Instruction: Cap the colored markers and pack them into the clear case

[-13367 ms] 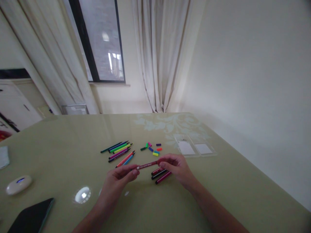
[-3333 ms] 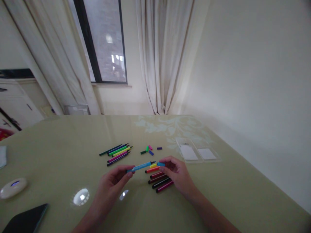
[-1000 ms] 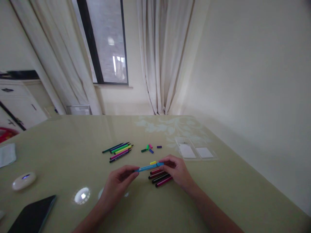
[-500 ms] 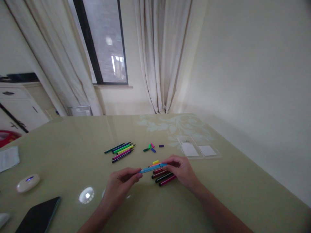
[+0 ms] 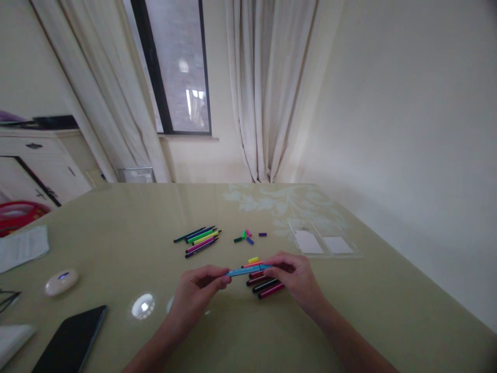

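A light blue marker (image 5: 244,271) is held level between my two hands, above the table. My left hand (image 5: 200,290) pinches its left end. At the other end, my right hand (image 5: 295,274) grips it by the capped part, with thumb and fingers closed. Beneath and beside my right hand lie several markers with dark red, black and pink barrels (image 5: 266,286), partly hidden by the hand. Just behind the blue marker is a yellow cap (image 5: 253,259). Farther left, several uncapped markers (image 5: 200,241) lie side by side, tips pointing right.
Loose coloured caps (image 5: 248,237) are scattered mid-table. A clear plastic case (image 5: 326,246) with white cards lies open at the right. On the left are a black tablet or phone (image 5: 72,339), a pale oval device (image 5: 61,283) and a paper sheet (image 5: 23,247).
The view has swung slightly left, so everything appears shifted to the right. Both hands keep hold of the blue marker in nearly the same pose.
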Available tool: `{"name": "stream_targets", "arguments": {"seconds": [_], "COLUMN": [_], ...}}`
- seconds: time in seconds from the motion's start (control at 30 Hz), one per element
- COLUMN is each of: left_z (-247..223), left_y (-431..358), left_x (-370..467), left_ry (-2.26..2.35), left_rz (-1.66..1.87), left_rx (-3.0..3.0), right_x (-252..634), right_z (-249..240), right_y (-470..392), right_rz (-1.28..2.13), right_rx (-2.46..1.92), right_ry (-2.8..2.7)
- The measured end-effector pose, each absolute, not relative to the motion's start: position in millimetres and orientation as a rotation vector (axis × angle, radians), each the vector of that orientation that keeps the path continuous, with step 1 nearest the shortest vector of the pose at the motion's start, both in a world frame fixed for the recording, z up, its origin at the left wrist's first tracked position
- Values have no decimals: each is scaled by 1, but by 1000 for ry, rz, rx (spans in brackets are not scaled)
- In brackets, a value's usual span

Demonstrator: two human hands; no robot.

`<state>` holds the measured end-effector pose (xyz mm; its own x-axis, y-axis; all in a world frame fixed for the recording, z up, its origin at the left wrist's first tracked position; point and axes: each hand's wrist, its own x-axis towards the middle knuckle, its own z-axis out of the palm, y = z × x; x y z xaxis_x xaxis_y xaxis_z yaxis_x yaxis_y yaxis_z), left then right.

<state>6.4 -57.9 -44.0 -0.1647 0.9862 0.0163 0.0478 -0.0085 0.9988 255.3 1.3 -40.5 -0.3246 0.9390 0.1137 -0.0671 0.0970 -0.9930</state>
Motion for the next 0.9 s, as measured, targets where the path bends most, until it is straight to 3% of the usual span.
{"name": "stream_targets", "arguments": {"seconds": [0.3,0.63,0.9], "left_z": [-52,-54,-57], "left_y": [-57,-60,-48], "left_x": [4,8,-19], "left_ry": [1407,1405,1519], "left_rz": [1239,1248,1266], "left_rx": [1206,1317,1588], "right_x": [258,262,286], "right_z": [-42,-40,-39], "right_y": [7,7,29], "right_rz": [1590,1501,1060], "right_rx": [-901,-910,-1073], "right_ry": [-1452,-1524,-1704]}}
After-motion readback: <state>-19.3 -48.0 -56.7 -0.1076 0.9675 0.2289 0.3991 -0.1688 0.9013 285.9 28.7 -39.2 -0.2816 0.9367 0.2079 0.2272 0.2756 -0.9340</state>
